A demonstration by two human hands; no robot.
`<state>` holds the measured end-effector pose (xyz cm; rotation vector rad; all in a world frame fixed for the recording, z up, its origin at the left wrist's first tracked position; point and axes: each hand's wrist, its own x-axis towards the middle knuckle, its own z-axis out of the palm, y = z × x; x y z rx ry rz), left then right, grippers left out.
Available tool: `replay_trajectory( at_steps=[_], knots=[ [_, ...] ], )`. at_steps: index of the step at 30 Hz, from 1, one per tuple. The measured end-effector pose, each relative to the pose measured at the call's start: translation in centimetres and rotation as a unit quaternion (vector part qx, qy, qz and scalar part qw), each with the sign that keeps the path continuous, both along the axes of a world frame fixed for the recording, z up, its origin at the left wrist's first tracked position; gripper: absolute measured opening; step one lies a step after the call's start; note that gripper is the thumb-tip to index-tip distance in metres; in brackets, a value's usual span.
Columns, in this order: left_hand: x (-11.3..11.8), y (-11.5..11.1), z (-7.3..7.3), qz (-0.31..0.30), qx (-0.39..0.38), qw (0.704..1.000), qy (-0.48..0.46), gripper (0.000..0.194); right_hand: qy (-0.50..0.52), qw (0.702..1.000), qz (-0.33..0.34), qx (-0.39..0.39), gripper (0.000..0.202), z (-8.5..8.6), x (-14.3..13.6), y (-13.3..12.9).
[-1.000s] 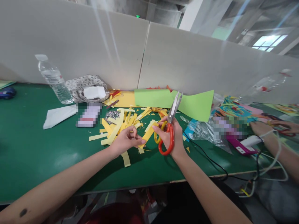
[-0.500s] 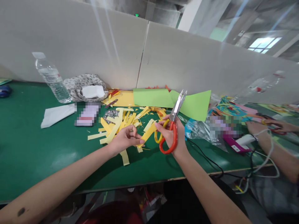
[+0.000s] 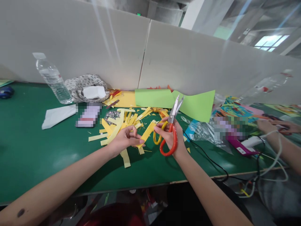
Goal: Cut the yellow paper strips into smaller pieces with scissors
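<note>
My left hand (image 3: 125, 138) pinches the lower end of a short yellow paper strip (image 3: 148, 133) between thumb and fingers. The strip's upper end meets the thumb of my right hand (image 3: 172, 138), which also grips scissors (image 3: 168, 149) with one red and one yellow handle loop. Their blades point up and away, slightly apart, with no paper between them. Beneath and behind my left hand lies a loose heap of yellow paper strips (image 3: 110, 133). Folded green paper (image 3: 154, 98) stands behind the scissors, near the partition.
A water bottle (image 3: 53, 78), a patterned cloth pouch (image 3: 76, 86), white paper (image 3: 58, 115) and a phone (image 3: 88, 116) are on the left. Clear plastic (image 3: 207, 133), a magenta-and-white glue gun (image 3: 242, 147) and cords lie right. Another person's hands (image 3: 268, 128) work at far right.
My right hand and the scissors have shifted slightly left, with the blade tips lower. The left hand still pinches the strip. Small yellow scraps now show right of my right hand.
</note>
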<state>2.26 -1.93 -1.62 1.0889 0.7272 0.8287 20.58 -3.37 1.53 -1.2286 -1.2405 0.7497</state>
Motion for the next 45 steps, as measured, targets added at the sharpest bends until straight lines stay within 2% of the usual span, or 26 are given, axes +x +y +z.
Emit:
replay_trajectory(
  at_steps=[10,16,21,25,30,35,40,45],
  knots=[
    [-0.1,-0.1,0.3,-0.021,0.000,1.000,0.006,0.039,0.033,0.999,0.028,-0.012,0.031,1.4,-0.4,-1.3],
    [-0.2,-0.1,0.2,-0.048,-0.003,0.999,0.001,0.034,0.055,0.998,0.034,-0.024,0.032,1.0,0.0,-1.4],
    [-0.3,-0.1,0.2,-0.069,0.023,0.997,0.019,0.021,0.050,0.998,0.038,-0.023,0.033,0.8,0.0,-1.2],
    [-0.4,-0.1,0.2,-0.064,0.034,0.997,0.032,0.019,0.034,0.999,0.024,-0.025,0.032,1.1,0.1,-1.4],
    [-0.3,-0.2,0.2,-0.058,0.048,0.996,0.050,0.019,0.059,0.998,0.008,-0.025,0.037,1.2,0.1,-1.4],
    [-0.2,-0.4,0.3,-0.045,0.087,0.992,0.084,0.020,0.026,0.999,-0.009,-0.023,0.035,1.2,0.0,-1.4],
    [0.0,-0.4,-0.3,-0.038,0.129,0.986,0.102,0.021,0.000,1.000,-0.022,-0.019,0.035,1.1,0.0,-1.3],
    [0.0,-0.3,-0.7,-0.031,0.166,0.979,0.114,0.022,-0.027,0.999,-0.026,-0.016,0.042,0.3,-0.2,-0.9]
  ],
)
